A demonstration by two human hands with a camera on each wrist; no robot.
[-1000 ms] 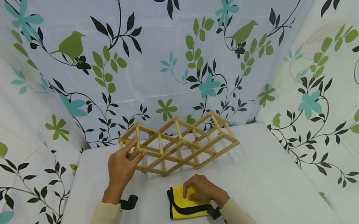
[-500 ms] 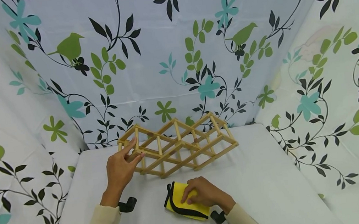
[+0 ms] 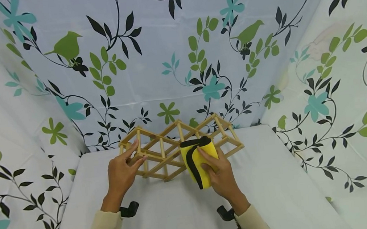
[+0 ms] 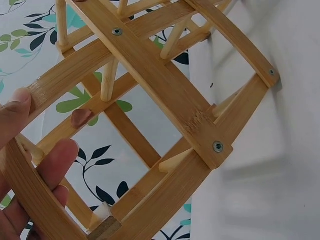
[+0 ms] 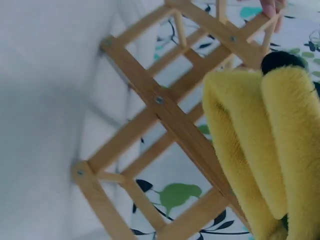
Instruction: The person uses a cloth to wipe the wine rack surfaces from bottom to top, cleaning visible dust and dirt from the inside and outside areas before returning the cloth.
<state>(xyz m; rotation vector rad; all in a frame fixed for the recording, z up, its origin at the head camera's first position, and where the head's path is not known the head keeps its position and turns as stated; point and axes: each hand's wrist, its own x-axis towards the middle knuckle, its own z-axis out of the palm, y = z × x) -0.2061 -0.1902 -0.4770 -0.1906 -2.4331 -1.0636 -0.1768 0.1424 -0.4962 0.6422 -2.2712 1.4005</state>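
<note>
A light wooden lattice rack of crossed slats and round dowels [image 3: 162, 148] stands stretched out at the back of the white table. At its left end the left hand [image 3: 120, 174] grips a slat between thumb and fingers; the left wrist view shows the fingers [image 4: 60, 160] around a curved slat. In the right hand [image 3: 223, 178] is a folded yellow cloth with black edging [image 3: 203, 171], pinched and raised against the rack's middle-right front. The cloth hides part of the lattice. In the right wrist view the plush cloth [image 5: 295, 140] overlaps the slats [image 5: 135, 72]; contact is unclear.
The white tabletop [image 3: 172, 210] spreads in front of the rack. Behind it hangs a patterned curtain [image 3: 148, 85] with leaves and birds, and similar fabric closes both sides. A black wrist device [image 3: 129, 209] sits by each wrist.
The right hand has lifted the yellow cloth from the table and carried it forward and up to the rack, turning it upright. The left hand keeps its grip at the rack's left end.
</note>
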